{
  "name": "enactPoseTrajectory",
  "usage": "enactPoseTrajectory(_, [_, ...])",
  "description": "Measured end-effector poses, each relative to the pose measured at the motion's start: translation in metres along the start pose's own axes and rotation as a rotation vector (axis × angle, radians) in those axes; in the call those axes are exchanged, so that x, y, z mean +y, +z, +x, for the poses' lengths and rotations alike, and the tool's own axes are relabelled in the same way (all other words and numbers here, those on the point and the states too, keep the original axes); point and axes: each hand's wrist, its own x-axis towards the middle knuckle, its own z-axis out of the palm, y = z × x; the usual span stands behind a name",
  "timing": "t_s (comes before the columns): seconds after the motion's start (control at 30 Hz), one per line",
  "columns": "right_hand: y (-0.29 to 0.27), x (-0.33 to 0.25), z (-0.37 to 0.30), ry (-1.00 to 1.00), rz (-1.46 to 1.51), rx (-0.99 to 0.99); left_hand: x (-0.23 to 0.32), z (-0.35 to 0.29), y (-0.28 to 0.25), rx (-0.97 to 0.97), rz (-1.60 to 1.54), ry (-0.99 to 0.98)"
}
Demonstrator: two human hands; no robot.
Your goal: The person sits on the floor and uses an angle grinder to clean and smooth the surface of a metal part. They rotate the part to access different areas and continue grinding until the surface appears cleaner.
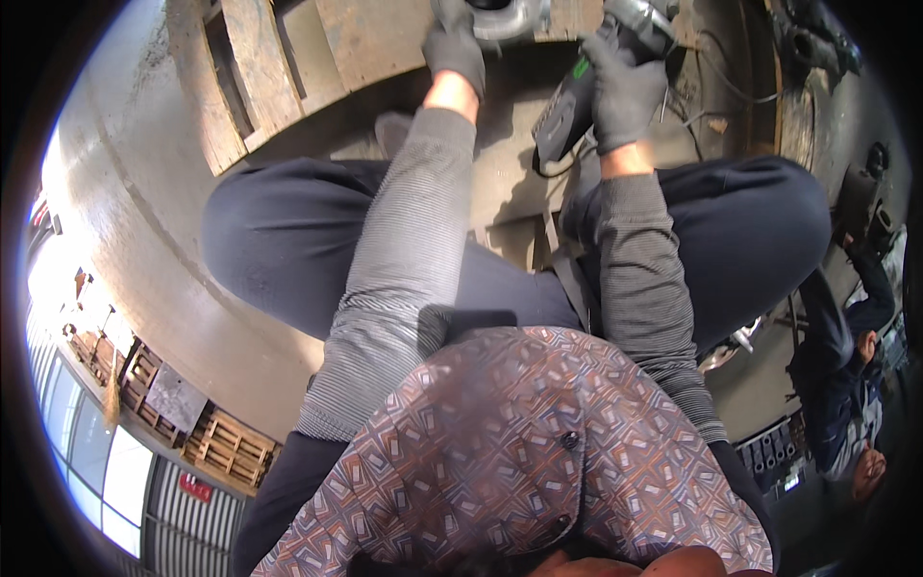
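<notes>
My right hand, in a dark grey glove, is wrapped around the body of an angle grinder. The tool is black with a green mark, and its metal head points away from me at the top of the view. At the upper edge a grey metal part with a round dark opening lies on the wooden pallet. My gloved left hand grips the left side of that part, its fingers partly cut off by the picture's edge. The grinder's disc cannot be made out.
A thin cable curls over the ground right of the grinder. Dark metal parts sit at the far right. Another person is at the right, near dark castings. Wooden pallets stand at the lower left.
</notes>
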Motion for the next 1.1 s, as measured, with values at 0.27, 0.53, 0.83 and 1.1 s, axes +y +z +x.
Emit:
enactPoseTrajectory(0.27, [-0.005, -0.007, -0.002, -0.011, 0.011, 0.055, 0.012, 0.013, -0.003, -0.069, -0.279, -0.079])
enactPoseTrajectory(0.53, [-0.003, -0.005, -0.001, 0.041, -0.024, 0.047, -0.011, -0.015, -0.005, -0.005, -0.092, 0.164])
enactPoseTrajectory(0.83, [0.005, -0.004, -0.006, -0.002, -0.059, -0.148, 0.0, -0.045, -0.004, 0.114, -0.313, -0.158])
enactPoseTrajectory(1.1, [0.01, -0.01, -0.023, 0.19, -0.785, -0.246, -0.007, -0.171, -0.041, -0.948, 0.094, -0.174])
